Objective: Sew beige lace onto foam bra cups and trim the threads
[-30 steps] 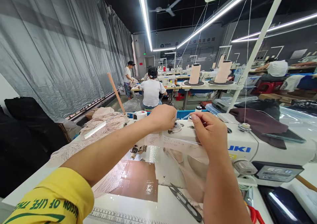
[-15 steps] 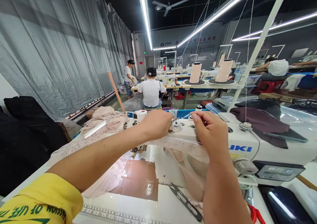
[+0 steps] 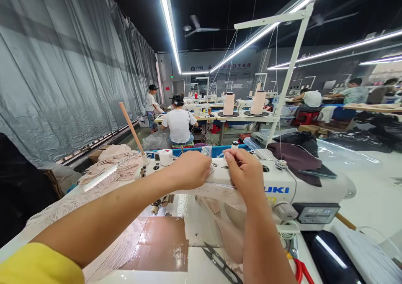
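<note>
"Grip?"
"From afar, I saw left hand (image 3: 197,169) clenched, right hand (image 3: 246,167) pinched, on what I couldn't tell, above the sewing machine (image 3: 278,177) by the worktop's (image 3: 195,264) far edge!"
"Risk?"
"A dropping right forearm (image 3: 262,238) could've swept the snips (image 3: 221,264) off!"

The white sewing machine (image 3: 303,188) says "UKI" in big blue letters (image 3: 277,190); the part before that is hidden. The gray back wall (image 3: 201,59) says "YING", then pink Chinese words (image 3: 239,65) ending "企业的生命线". The line below is too tiny.
</note>
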{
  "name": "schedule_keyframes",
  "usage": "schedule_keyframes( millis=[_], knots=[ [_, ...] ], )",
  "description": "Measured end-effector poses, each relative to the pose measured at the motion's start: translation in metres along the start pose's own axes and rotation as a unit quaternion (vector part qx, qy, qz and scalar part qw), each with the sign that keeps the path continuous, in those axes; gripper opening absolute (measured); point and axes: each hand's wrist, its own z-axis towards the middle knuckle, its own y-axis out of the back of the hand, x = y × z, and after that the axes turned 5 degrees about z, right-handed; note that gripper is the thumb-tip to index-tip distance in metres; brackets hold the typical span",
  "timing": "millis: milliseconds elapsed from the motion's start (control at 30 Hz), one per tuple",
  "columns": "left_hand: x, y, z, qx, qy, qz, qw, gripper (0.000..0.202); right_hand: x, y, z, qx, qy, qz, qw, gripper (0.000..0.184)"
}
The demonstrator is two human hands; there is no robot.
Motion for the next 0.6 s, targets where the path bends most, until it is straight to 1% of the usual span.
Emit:
schedule_keyframes(
  millis=[67,167,267,333,400,500,567,600],
  knots=[
    [0.005,-0.001,-0.007,-0.001,0.033,0.013,0.999,0.019,0.000,0.000,0.000,0.000,0.001,0.005,1.000,0.020],
    [0.012,-0.002,0.000,-0.018,0.069,0.008,0.997,0.020,0.000,-0.001,0.001,0.001,0.002,0.012,1.000,0.022],
    [0.011,-0.003,0.021,-0.029,0.068,-0.002,0.997,0.021,0.001,0.000,0.001,0.001,0.005,0.015,1.000,0.023],
    [0.008,-0.002,0.033,-0.024,0.057,-0.009,0.998,0.019,0.001,0.001,0.001,0.002,0.003,0.013,1.000,0.024],
    [0.004,0.000,0.039,-0.014,0.039,-0.017,0.999,0.018,0.001,0.001,0.001,0.004,0.000,0.010,1.000,0.024],
    [-0.001,0.005,0.031,0.001,-0.006,-0.023,1.000,0.016,0.000,0.001,0.001,0.008,-0.001,0.005,1.000,0.024],
    [-0.004,0.006,0.017,0.005,-0.034,0.000,0.999,0.018,0.000,0.001,0.001,0.007,-0.001,0.007,1.000,0.023],
    [-0.004,0.006,0.010,0.008,-0.037,0.017,0.999,0.019,0.000,0.001,0.001,0.006,-0.001,0.009,1.000,0.023]
  ],
)
